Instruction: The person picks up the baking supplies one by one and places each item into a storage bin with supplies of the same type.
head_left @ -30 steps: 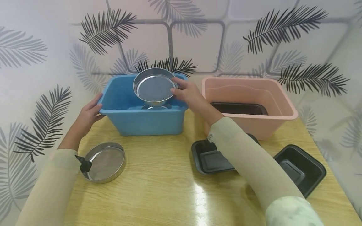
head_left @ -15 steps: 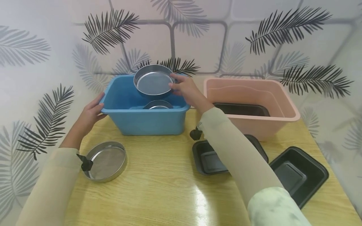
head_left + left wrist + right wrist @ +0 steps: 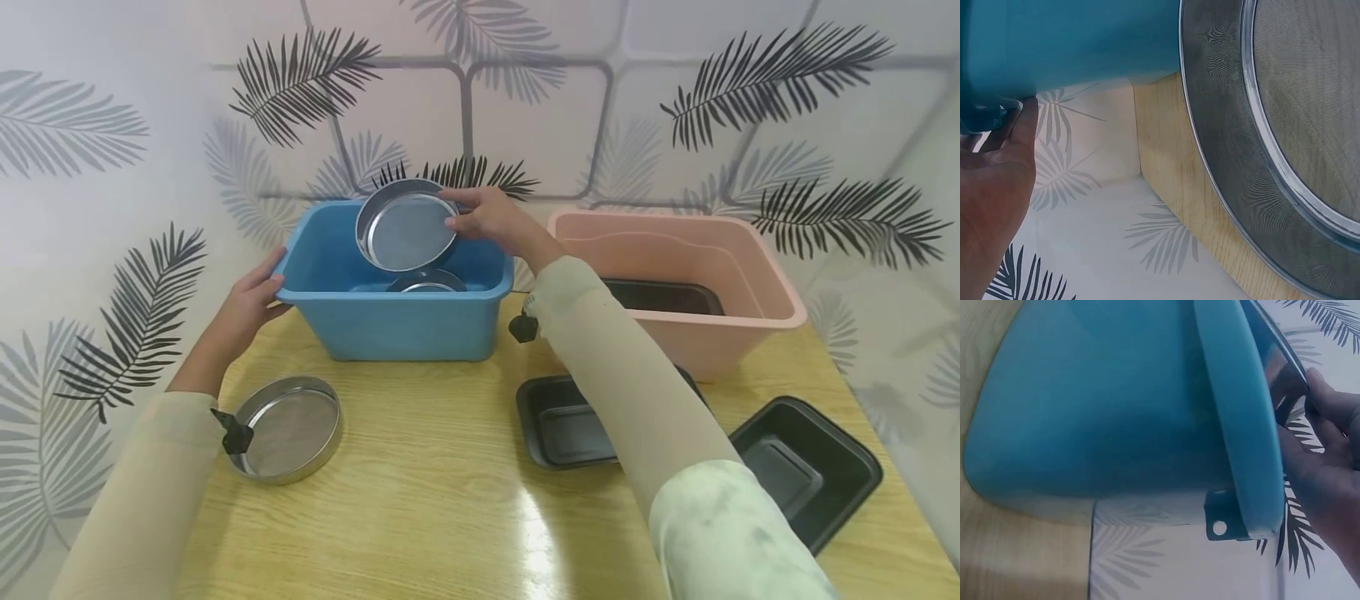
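Note:
My right hand (image 3: 491, 218) pinches the right rim of a round metal sieve (image 3: 408, 229), held tilted over the blue tub (image 3: 405, 325). Below it, a second sieve (image 3: 427, 282) lies inside the tub, mostly hidden by the front wall. At the tub's left end my left hand (image 3: 251, 304) grips the rim; the left wrist view has its fingers (image 3: 1022, 125) hooked there. A third sieve (image 3: 288, 429) lies on the table near the left forearm. From the right wrist view, the right hand (image 3: 1329, 437) shows beside the tub's rim, holding the sieve's edge.
Right of the blue tub stands a pink tub (image 3: 678, 325) with a dark pan (image 3: 663, 296) inside. Two dark loaf pans, a near one (image 3: 566, 425) and a right one (image 3: 806, 467), sit on the wooden table (image 3: 420, 508). A patterned wall rises behind.
The right hand has raised its sieve off the one in the tub, then tipped it a bit further toward me. The left hand keeps its grip on the rim.

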`<state>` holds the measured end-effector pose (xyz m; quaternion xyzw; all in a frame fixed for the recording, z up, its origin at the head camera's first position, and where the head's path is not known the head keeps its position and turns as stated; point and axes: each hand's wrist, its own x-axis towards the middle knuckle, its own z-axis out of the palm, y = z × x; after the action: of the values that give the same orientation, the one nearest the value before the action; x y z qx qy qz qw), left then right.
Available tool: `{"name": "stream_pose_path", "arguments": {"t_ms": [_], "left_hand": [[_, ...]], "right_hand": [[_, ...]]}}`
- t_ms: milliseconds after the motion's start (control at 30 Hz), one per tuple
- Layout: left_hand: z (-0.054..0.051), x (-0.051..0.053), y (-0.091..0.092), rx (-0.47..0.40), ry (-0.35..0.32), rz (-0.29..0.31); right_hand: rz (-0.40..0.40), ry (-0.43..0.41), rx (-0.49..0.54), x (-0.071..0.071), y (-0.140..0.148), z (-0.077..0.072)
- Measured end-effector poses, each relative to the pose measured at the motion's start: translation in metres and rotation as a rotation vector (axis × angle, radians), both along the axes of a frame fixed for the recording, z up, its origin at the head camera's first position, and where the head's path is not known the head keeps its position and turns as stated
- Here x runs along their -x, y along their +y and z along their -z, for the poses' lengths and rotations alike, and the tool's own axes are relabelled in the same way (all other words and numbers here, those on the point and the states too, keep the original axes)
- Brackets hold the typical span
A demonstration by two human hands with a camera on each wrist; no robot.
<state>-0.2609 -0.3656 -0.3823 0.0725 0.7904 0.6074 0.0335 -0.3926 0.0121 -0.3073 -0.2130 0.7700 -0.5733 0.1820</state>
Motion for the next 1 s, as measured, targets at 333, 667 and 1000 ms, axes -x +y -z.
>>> {"name": "stream_pose_path", "arguments": {"t_ms": [333, 667, 1000], "left_hand": [[0.002, 0.001, 0.001, 0.008, 0.018, -0.002], [-0.001, -0.003, -0.001, 0.01, 0.02, 0.017], [0.0, -0.003, -0.001, 0.008, 0.011, 0.002]], "right_hand": [[-0.093, 0.144, -0.263, 0.016, -0.003, -0.008], [-0.171, 0.296, -0.494, 0.023, -0.019, 0.007], [-0.166, 0.256, -0.511, 0.023, -0.025, 0.02]]}}
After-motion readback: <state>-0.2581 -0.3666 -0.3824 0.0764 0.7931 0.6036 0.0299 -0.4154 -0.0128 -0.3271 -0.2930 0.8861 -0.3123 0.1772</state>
